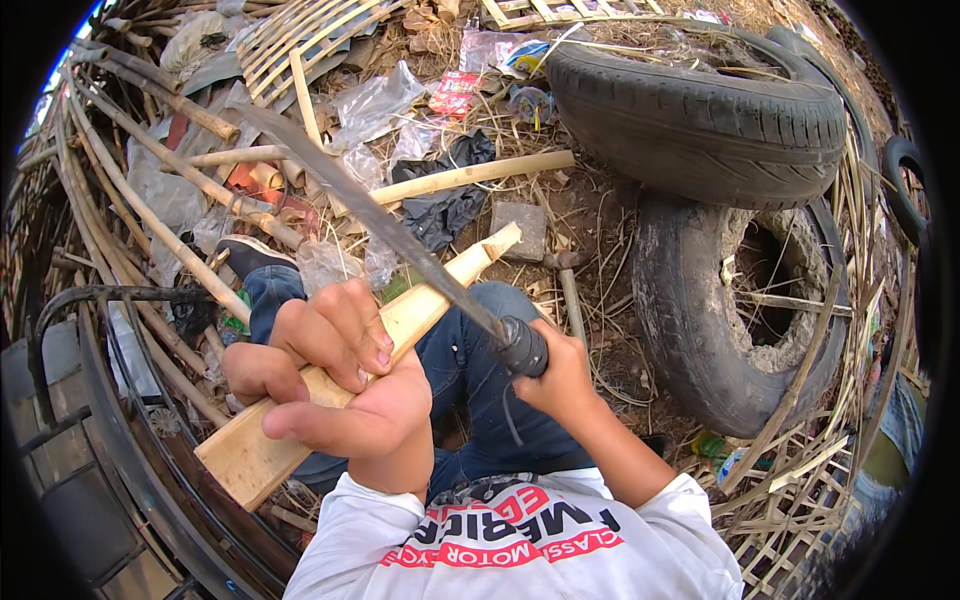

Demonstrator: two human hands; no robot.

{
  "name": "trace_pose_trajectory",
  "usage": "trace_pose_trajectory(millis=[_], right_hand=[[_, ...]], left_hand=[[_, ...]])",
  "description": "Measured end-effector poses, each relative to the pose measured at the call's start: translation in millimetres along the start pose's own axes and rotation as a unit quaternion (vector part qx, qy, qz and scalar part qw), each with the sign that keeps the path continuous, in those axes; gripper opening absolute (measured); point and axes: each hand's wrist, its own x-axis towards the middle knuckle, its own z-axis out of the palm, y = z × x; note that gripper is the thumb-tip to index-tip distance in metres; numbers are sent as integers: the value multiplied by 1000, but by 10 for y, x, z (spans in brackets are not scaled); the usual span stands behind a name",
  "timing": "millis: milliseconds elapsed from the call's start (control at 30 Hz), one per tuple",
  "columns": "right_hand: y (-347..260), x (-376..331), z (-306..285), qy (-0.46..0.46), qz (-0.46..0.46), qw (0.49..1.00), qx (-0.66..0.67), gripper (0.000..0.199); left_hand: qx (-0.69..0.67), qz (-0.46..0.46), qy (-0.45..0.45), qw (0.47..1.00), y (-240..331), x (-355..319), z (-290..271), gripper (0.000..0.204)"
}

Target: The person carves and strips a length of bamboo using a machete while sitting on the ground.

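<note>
Left hand [335,375] wraps the bamboo slat [400,325], fingers [350,335] curled tight over it, covering its middle. The slat is pale, flat and splintered at the tip, and it runs from lower left up to the right across the knee. Right hand [560,375] grips a long dark blade [380,225], fist closed on the handle, hiding most of it; the blade points up-left and crosses the slat. Two worn tyres [700,120] lie to the right.

Two stacked tyres [700,120] wall off the right. Far and left, bamboo poles [150,215], plastic sheets [375,100] and a woven lattice [290,40] crowd the ground. A curved metal frame [100,300] hems the near left. Only the dirt patch [590,215] beside the tyres lies fairly open.
</note>
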Motion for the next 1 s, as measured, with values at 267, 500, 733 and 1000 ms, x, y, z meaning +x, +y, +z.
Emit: trace_pose_trajectory(millis=[267, 500, 733, 1000], right_hand=[[272, -34, 41, 23, 127, 992, -10, 28], [-198, 19, -155, -27, -11, 999, -19, 35], [237, 61, -71, 9, 106, 992, -70, 31], [-198, 77, -119, -31, -64, 995, -63, 38]], left_hand=[[0, 0, 9, 1000, -14, 11, -31, 43], [-9, 32, 13, 999, 1, -70, 113, 38], [5, 38, 37, 999, -25, -61, 48, 39], [-21, 53, 5, 998, 1, -122, 65, 37]])
